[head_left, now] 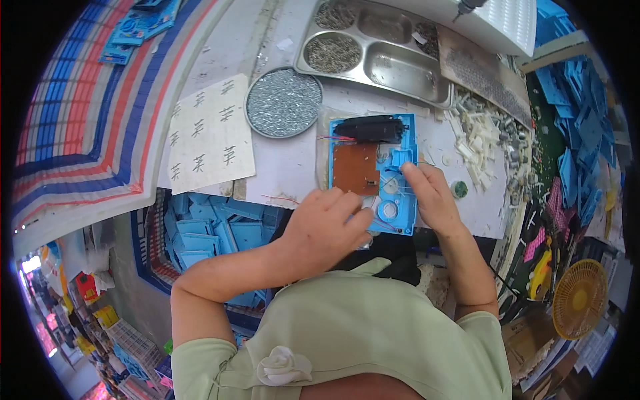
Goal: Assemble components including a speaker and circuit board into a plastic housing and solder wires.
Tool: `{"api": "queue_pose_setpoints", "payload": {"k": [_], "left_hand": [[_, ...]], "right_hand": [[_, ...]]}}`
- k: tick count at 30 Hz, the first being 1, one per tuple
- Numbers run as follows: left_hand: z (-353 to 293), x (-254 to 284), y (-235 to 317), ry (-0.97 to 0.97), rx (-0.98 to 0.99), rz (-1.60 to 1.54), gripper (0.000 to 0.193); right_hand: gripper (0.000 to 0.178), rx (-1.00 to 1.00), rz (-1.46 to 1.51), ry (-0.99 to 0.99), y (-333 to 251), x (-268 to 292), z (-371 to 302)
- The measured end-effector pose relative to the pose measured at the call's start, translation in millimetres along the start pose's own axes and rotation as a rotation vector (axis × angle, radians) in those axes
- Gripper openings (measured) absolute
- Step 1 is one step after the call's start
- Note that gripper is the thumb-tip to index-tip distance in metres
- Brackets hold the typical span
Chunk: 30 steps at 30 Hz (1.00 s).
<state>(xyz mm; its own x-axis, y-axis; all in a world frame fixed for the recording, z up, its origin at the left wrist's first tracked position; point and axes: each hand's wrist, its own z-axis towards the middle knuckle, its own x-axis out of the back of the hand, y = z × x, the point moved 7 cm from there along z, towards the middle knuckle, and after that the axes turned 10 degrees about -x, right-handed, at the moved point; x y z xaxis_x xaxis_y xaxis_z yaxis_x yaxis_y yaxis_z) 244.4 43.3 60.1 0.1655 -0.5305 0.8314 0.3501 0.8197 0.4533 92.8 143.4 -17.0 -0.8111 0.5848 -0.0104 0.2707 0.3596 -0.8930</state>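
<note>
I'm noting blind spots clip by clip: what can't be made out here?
Head view:
- Whatever the left hand may pinch: hidden by its own fingers.
- Blue case, lower left corner: covered by that hand.
- Metal tray, far side: cut off by the top edge.
- Bits in the round dish: too small to identify.

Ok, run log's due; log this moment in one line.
left hand: at blue casing, lower left | right hand: holding right edge | brown board: inside
</note>
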Motion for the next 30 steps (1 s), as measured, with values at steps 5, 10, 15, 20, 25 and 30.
{"api": "queue_pose_setpoints", "payload": {"k": [5, 10, 15, 20, 25, 30], "left_hand": [[-33.9, -31.0, -18.4, 0.095, -0.039, -0.018, 0.027], [-28.4, -34.6, -33.6, 0.026, -0.008, -0.069, 0.025], [-26.0, -26.7, -22.6, 0.064, 0.102, -0.042, 0.033], [-14.4, -4.8, -9.0, 0.005, 0.27, -0.054, 0.045], [-0.7, -29.9, 3.9, -0.08, 0.121, -0.153, 0.045], [-9.8, -49.5, 10.8, -0.028, -0.106, -0.14, 0.038]], "right_hand": [[0.039, 0.267, -0.796, 0.349, -15.4, 18.1, -9.9], [0.041, 0.284, -0.922, 0.428, -11.0, 22.8, 2.9], [0.033, 0.523, -0.768, 0.536, -40.0, 28.6, -2.8], [0.022, 0.359, -1.021, 0.313, -44.9, 28.6, -31.4], [0.013, 0.526, -1.126, -0.224, -43.8, -41.2, -95.8], [0.026, 0.676, -0.826, -0.07, -48.8, -23.9, -58.3]]}}
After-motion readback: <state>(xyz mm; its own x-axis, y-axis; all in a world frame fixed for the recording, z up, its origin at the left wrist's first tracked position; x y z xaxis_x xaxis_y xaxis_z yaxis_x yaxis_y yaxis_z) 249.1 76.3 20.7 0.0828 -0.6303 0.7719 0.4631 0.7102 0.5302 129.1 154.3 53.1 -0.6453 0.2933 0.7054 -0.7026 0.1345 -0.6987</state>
